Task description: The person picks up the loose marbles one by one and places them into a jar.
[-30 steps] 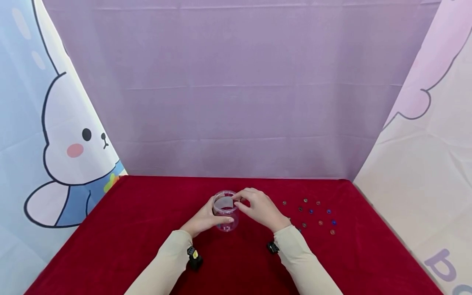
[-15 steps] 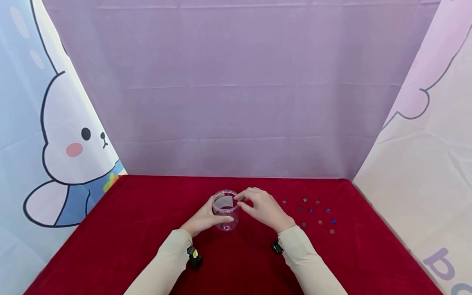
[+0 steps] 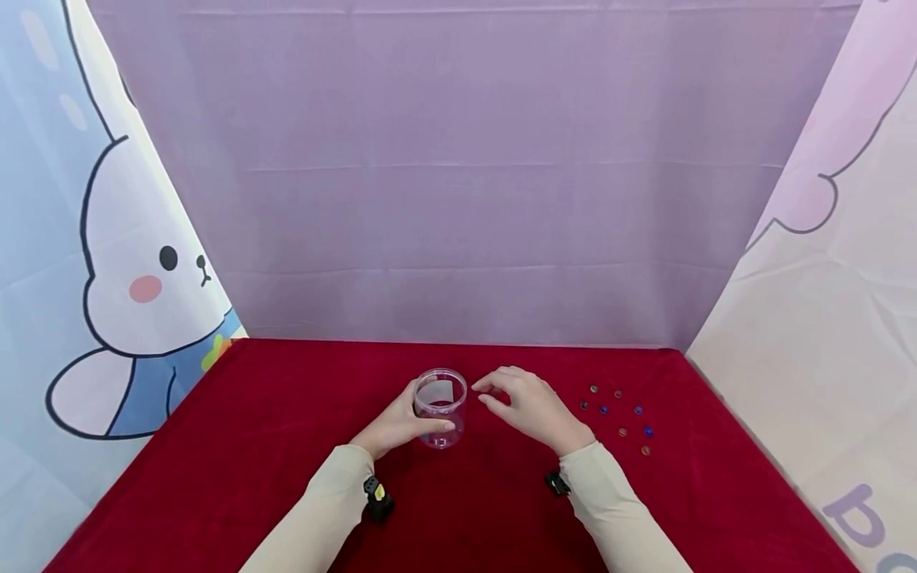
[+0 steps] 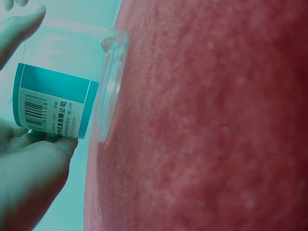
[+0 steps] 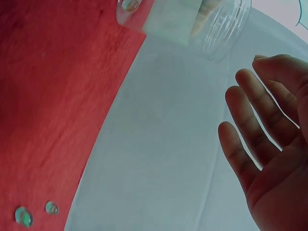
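Note:
My left hand [image 3: 392, 423] grips a clear plastic jar [image 3: 440, 426] that stands on the red cloth, its thumb across the near side. A white and teal label with a barcode [image 4: 36, 113] wraps part of the wall in the left wrist view. Low inside the jar lies a glass marble [image 4: 108, 44]. Just right of the rim, above the cloth, hovers my right hand [image 3: 528, 407]. Its fingers are relaxed and apart in the right wrist view, with nothing between them.
Several loose glass marbles, among them a blue marble [image 3: 648, 431] and a reddish marble [image 3: 646, 450], lie scattered on the red cloth [image 3: 286, 446] to the right. A purple curtain [image 3: 458, 199] hangs behind the table, with printed cloths at both sides.
My right hand has moved from the jar's rim out to the right, its fingertips now apart from the jar. The left hand and the jar have stayed in place.

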Demonstrator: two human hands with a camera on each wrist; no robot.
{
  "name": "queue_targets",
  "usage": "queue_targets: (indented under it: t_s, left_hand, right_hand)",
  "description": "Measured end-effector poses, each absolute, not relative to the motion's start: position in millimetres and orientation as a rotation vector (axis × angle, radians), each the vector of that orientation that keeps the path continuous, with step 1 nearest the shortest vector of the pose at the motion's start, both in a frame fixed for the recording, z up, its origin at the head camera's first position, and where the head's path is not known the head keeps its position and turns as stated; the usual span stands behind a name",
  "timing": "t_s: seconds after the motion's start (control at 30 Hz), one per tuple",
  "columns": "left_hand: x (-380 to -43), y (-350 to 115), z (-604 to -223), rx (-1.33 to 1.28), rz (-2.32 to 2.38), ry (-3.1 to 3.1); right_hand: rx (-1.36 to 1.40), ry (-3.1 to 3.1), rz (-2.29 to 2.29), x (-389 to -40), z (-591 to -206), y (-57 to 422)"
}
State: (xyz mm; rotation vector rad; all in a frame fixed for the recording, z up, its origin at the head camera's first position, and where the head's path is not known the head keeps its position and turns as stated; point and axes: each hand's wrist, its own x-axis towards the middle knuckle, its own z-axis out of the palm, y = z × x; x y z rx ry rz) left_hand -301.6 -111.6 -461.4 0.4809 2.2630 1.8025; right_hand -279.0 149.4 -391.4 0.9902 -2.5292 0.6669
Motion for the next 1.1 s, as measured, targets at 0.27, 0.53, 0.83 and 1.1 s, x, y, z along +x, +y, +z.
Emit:
queue_targets:
  t_s: [0.27, 0.53, 0.83, 1.1]
  left_hand:
    - [-301, -112, -462, 0.454, 1.755, 2.304]
    - [-299, -112, -460, 0.444, 1.752, 2.310]
    - [-299, -113, -460, 0.442, 1.739, 2.310]
    - [-298, -113, -460, 0.433, 1.721, 2.318]
  right_hand:
    - [0.952, -2.569, 0.658, -276, -392, 169]
    - [0.924, -2.582, 0.640, -274, -391, 190]
    - [0.895, -2.631, 0.555, -270, -399, 212]
    - [0.872, -2.641, 0.503, -267, -407, 235]
